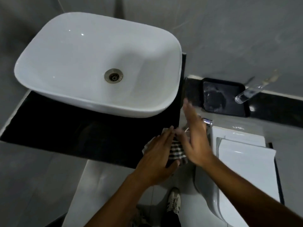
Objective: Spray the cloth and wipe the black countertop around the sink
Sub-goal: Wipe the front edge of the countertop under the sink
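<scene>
Both hands [176, 145] flat against cloth [176, 152]

A black tray [224, 95] sits on a ledge; a white toilet [242, 161] and a sneaker [174, 199] lie below.

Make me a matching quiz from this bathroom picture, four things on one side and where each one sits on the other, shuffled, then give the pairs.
Things:
1. cloth
2. drain
3. tray
4. shoe

Places:
A. on the floor below the arms
B. on the ledge right of the sink
C. in the bottom of the sink
D. under the left hand at the countertop corner

Pairs: 1-D, 2-C, 3-B, 4-A
</scene>
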`<action>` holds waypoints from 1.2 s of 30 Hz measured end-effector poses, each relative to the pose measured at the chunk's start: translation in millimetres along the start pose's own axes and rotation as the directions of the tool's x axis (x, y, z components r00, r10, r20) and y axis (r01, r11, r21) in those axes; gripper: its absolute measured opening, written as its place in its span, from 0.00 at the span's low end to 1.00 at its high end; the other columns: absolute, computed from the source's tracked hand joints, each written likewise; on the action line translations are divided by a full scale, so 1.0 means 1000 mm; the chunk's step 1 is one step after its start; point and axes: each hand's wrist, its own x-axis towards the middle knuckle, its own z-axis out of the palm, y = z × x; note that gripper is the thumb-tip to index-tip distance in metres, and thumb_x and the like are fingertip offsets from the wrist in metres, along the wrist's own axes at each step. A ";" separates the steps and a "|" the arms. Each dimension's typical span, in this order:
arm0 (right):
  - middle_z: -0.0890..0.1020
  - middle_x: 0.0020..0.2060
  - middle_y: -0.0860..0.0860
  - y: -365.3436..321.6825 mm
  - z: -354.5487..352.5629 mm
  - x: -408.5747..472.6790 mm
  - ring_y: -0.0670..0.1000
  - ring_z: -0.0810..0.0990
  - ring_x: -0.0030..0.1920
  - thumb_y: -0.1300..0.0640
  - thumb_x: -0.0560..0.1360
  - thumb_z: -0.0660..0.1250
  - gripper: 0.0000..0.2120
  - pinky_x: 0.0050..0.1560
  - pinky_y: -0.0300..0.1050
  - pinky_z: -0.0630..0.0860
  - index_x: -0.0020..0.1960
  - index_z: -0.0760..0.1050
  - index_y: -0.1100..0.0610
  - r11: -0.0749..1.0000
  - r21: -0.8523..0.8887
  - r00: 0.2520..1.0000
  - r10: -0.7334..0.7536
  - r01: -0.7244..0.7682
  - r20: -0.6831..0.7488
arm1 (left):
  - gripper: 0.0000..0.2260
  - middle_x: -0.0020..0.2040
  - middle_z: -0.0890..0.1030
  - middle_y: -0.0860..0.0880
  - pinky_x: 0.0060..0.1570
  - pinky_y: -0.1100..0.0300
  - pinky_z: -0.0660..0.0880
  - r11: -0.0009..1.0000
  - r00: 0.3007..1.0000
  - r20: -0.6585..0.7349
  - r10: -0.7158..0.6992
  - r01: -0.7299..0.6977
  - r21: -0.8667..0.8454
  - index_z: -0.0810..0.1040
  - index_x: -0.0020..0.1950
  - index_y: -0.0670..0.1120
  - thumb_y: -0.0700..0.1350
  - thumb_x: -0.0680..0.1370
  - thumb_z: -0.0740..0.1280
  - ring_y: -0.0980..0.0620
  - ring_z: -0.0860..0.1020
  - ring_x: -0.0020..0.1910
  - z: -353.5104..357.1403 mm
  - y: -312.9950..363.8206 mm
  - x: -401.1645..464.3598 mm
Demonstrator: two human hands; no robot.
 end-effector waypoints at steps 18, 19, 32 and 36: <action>0.78 0.64 0.63 0.093 -0.008 -0.006 0.62 0.77 0.65 0.67 0.72 0.72 0.21 0.64 0.56 0.75 0.64 0.77 0.66 0.963 -0.156 0.968 -0.197 0.220 0.153 | 0.27 0.71 0.72 0.41 0.69 0.49 0.67 0.972 0.987 0.021 0.160 -0.161 0.171 0.74 0.68 0.36 0.42 0.71 0.76 0.41 0.72 0.70 -0.024 -0.007 0.102; 0.78 0.64 0.63 0.105 -0.019 0.006 0.63 0.77 0.64 0.69 0.71 0.72 0.22 0.64 0.59 0.75 0.65 0.76 0.66 0.973 -0.160 0.979 -0.139 0.163 0.150 | 0.27 0.70 0.73 0.39 0.69 0.44 0.66 0.965 0.985 0.021 0.171 -0.172 0.197 0.74 0.68 0.35 0.41 0.71 0.76 0.38 0.72 0.69 -0.020 -0.001 0.125; 0.49 0.80 0.54 0.298 -0.068 0.071 0.53 0.46 0.80 0.49 0.83 0.51 0.27 0.75 0.53 0.53 0.80 0.49 0.54 0.821 -0.518 0.887 0.402 -0.240 0.227 | 0.25 0.81 0.53 0.44 0.77 0.48 0.40 0.729 0.964 0.253 0.083 -0.232 0.643 0.56 0.78 0.41 0.45 0.81 0.56 0.42 0.45 0.79 0.121 0.008 0.353; 0.48 0.80 0.53 0.313 -0.072 0.079 0.53 0.49 0.79 0.49 0.82 0.52 0.29 0.73 0.54 0.56 0.80 0.47 0.52 0.800 -0.564 0.818 0.455 -0.204 0.351 | 0.27 0.81 0.50 0.47 0.76 0.50 0.40 0.744 0.963 0.270 -0.011 -0.172 0.645 0.53 0.79 0.45 0.46 0.81 0.55 0.44 0.43 0.79 0.130 -0.002 0.359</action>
